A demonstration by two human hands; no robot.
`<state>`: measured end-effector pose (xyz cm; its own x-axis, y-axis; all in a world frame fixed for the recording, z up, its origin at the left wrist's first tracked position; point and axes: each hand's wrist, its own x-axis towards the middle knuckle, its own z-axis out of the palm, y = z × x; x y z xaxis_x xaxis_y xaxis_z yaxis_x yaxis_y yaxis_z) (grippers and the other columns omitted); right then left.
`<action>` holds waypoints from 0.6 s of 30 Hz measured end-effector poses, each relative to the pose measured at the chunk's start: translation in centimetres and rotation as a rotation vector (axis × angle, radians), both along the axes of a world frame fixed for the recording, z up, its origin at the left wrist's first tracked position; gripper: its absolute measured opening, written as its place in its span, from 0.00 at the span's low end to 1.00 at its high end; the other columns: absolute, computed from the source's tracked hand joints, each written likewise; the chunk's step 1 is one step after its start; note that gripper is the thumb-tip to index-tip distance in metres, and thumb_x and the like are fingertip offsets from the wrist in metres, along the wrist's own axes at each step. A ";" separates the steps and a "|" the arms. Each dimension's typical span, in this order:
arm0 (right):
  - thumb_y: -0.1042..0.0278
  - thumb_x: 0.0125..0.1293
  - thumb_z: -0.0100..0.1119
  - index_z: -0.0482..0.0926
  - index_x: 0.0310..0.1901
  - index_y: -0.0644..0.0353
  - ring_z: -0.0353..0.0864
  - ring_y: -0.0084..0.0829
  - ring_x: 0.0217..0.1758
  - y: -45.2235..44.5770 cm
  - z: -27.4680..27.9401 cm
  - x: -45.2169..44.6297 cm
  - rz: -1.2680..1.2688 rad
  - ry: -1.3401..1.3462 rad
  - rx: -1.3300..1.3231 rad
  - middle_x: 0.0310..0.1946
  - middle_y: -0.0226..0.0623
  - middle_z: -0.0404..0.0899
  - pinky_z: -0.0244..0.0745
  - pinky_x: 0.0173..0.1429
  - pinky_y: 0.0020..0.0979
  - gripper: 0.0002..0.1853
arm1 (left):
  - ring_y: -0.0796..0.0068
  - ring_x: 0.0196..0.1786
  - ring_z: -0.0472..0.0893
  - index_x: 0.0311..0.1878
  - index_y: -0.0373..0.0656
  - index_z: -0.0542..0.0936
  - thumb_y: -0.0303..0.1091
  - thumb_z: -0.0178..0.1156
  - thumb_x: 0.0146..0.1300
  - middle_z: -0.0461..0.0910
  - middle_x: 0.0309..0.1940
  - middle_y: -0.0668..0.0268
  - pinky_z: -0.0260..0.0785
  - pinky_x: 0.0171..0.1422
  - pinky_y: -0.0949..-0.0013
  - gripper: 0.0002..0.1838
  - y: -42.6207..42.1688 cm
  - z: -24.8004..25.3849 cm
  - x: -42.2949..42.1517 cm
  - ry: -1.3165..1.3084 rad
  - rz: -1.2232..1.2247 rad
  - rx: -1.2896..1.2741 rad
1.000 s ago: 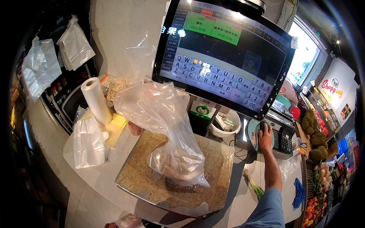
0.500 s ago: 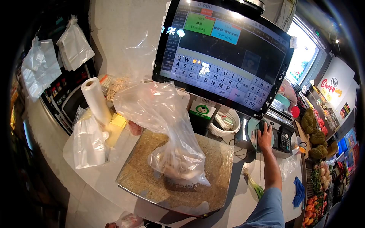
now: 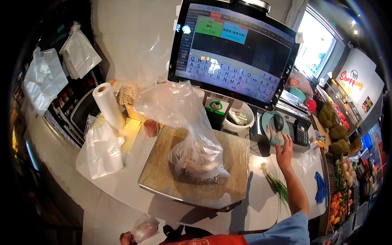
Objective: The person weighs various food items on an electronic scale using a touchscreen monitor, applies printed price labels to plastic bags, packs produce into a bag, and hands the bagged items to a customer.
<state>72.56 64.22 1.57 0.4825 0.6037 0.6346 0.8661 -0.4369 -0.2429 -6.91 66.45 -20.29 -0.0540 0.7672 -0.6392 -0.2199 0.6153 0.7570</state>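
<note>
My right hand (image 3: 284,152) is off the black computer mouse (image 3: 278,121), its fingers stretched out just in front of the mouse pad (image 3: 267,127) and holding nothing. At the bottom edge, my left hand (image 3: 127,238) is closed on a clear plastic bag (image 3: 145,228); the bag's contents are hard to make out. A larger clear plastic bag (image 3: 194,132) with pale items in its lower part rests on the weighing scale's platform (image 3: 163,179). Behind the scale stands a touchscreen monitor (image 3: 241,49) showing an on-screen keyboard and two product tiles.
Green onions (image 3: 275,183) and a blue cloth (image 3: 321,187) lie to the right. A card terminal (image 3: 302,132) and a white basket (image 3: 241,124) stand near the monitor. On the left are a roll of bags (image 3: 108,107) and a stack of white bags (image 3: 104,155). Produce shelves (image 3: 337,208) line the right.
My right hand has come off the mouse and moved back toward me. My left hand and its bag show more fully at the bottom. The view has shifted slightly.
</note>
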 end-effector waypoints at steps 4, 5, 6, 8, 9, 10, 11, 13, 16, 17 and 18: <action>0.68 0.69 0.59 0.69 0.66 0.62 0.67 0.58 0.68 -3.3 1.8 -7.0 0.139 0.063 0.034 0.66 0.57 0.67 0.64 0.71 0.45 0.25 | 0.76 0.19 0.66 0.33 0.47 0.72 0.33 0.51 0.70 0.70 0.22 0.69 0.56 0.16 0.67 0.07 1.6 0.7 -0.9 0.066 -0.004 0.075; 0.68 0.69 0.59 0.70 0.65 0.63 0.68 0.57 0.68 -4.2 2.1 -8.6 0.139 0.084 0.040 0.65 0.56 0.68 0.64 0.71 0.44 0.24 | 0.77 0.19 0.65 0.34 0.48 0.73 0.35 0.56 0.66 0.71 0.23 0.69 0.56 0.18 0.70 0.05 2.2 -0.4 -2.2 0.086 -0.033 0.031; 0.69 0.69 0.59 0.71 0.64 0.63 0.69 0.56 0.67 -5.1 2.1 -10.1 0.131 0.108 0.040 0.64 0.56 0.69 0.64 0.71 0.44 0.23 | 0.78 0.19 0.65 0.35 0.48 0.73 0.38 0.60 0.61 0.72 0.23 0.68 0.57 0.20 0.72 0.08 2.7 -1.4 -3.8 0.109 -0.069 -0.019; 0.69 0.69 0.59 0.74 0.61 0.64 0.70 0.54 0.66 -6.9 2.0 -12.4 0.138 0.149 0.052 0.62 0.55 0.71 0.65 0.70 0.42 0.20 | 0.80 0.19 0.63 0.35 0.49 0.73 0.38 0.61 0.62 0.72 0.25 0.69 0.54 0.20 0.74 0.08 3.0 1.7 -2.5 0.148 0.067 -0.094; 0.70 0.69 0.59 0.75 0.59 0.64 0.72 0.53 0.65 -6.5 2.7 -13.3 0.150 0.175 0.057 0.62 0.54 0.72 0.65 0.70 0.41 0.19 | 0.81 0.19 0.61 0.34 0.49 0.72 0.39 0.60 0.63 0.72 0.26 0.70 0.53 0.20 0.75 0.08 4.1 1.8 -2.0 0.091 0.071 -0.062; 0.70 0.69 0.59 0.76 0.58 0.64 0.73 0.52 0.65 -9.2 2.2 -15.9 0.126 0.243 0.023 0.61 0.53 0.73 0.66 0.69 0.41 0.17 | 0.82 0.19 0.60 0.33 0.50 0.71 0.40 0.60 0.64 0.72 0.27 0.70 0.52 0.20 0.75 0.09 2.7 2.9 -4.2 0.073 0.048 -0.076; 0.71 0.69 0.59 0.77 0.57 0.64 0.74 0.50 0.63 -10.3 0.8 -16.6 0.107 0.246 0.025 0.60 0.52 0.75 0.67 0.68 0.40 0.16 | 0.83 0.19 0.59 0.33 0.50 0.71 0.40 0.60 0.65 0.72 0.28 0.70 0.51 0.21 0.75 0.10 2.5 2.6 -5.1 0.082 0.036 -0.116; 0.73 0.69 0.59 0.78 0.55 0.63 0.77 0.47 0.61 -10.3 0.9 -18.3 0.111 0.280 0.047 0.58 0.49 0.77 0.70 0.66 0.39 0.14 | 0.84 0.19 0.57 0.31 0.51 0.69 0.41 0.60 0.66 0.72 0.28 0.70 0.50 0.22 0.76 0.11 2.4 4.1 -5.9 0.078 0.035 -0.146; 0.73 0.67 0.61 0.80 0.52 0.63 0.80 0.44 0.59 -9.9 1.0 -20.3 0.137 0.322 0.090 0.56 0.47 0.80 0.72 0.64 0.37 0.13 | 0.84 0.19 0.57 0.31 0.50 0.69 0.40 0.60 0.66 0.72 0.29 0.69 0.49 0.23 0.77 0.12 3.1 6.6 -5.5 0.040 0.040 -0.117; 0.74 0.67 0.62 0.81 0.52 0.63 0.80 0.43 0.59 -9.7 0.8 -20.9 0.162 0.319 0.096 0.56 0.47 0.80 0.72 0.64 0.37 0.13 | 0.84 0.19 0.57 0.32 0.50 0.69 0.40 0.60 0.67 0.72 0.29 0.69 0.49 0.24 0.76 0.11 3.2 6.9 -5.9 0.028 0.040 -0.106; 0.74 0.66 0.62 0.81 0.52 0.63 0.80 0.43 0.59 -8.8 1.4 -21.4 0.189 0.312 0.103 0.56 0.47 0.80 0.72 0.64 0.37 0.13 | 0.84 0.19 0.57 0.32 0.49 0.69 0.39 0.60 0.67 0.72 0.29 0.69 0.48 0.24 0.76 0.11 3.5 7.4 -5.8 0.011 0.043 -0.094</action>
